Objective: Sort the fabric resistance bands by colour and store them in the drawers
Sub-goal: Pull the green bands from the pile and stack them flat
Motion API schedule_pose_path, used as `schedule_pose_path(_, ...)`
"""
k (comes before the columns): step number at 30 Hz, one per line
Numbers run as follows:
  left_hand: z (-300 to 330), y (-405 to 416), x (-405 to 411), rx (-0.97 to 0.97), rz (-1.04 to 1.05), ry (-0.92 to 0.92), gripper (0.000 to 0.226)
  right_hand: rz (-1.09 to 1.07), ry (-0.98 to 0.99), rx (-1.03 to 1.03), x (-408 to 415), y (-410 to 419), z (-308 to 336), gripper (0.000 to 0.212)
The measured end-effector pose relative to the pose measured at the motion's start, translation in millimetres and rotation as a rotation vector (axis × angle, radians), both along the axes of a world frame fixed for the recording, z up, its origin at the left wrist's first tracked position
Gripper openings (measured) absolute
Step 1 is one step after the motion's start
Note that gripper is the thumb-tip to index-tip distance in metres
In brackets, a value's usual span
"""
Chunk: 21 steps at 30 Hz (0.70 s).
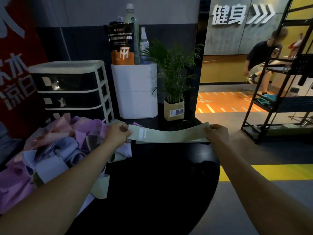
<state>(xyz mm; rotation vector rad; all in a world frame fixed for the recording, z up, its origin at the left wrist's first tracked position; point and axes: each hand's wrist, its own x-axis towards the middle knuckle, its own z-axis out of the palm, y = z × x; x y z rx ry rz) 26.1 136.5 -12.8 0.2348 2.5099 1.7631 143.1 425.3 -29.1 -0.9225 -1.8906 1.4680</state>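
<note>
Head view, the only one: early in the sort, by the look of it. Left hand point(116, 134) pinched shut on one end of a pale green band point(169, 134), right hand point(217, 134) pinched shut on the other end; band stretched flat between them, lifted just above the black table point(160, 175), near its far edge. Heaped at the table's left, a jumbled pile of bands point(50, 150): pink, purple, lavender-blue, with more green loops poking out at its near side, colours all mixed. Behind the pile, a drawer unit point(71, 92) with dark fronts, every visible drawer closed; contents impossible to make out through the fronts. No separate colour stacks laid out anywhere. Judged from that: one band picked out and straightened, nearly everything left to sort and stow.
</note>
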Motion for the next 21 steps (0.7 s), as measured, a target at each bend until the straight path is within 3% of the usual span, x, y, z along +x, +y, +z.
schedule_pose_path(9, -26.6, 50.0, -24.8, -0.372, 0.136, 0.267, 0.005, -0.072, -0.132, 0.306, -22.2, 32.5, -29.4, 0.019)
schedule_pose_path(21, -63.7, 59.9, -33.7, -0.474, 0.129, 0.334, 0.011, -0.114, -0.247, 0.501, -43.1, 45.4, -68.5, 0.016)
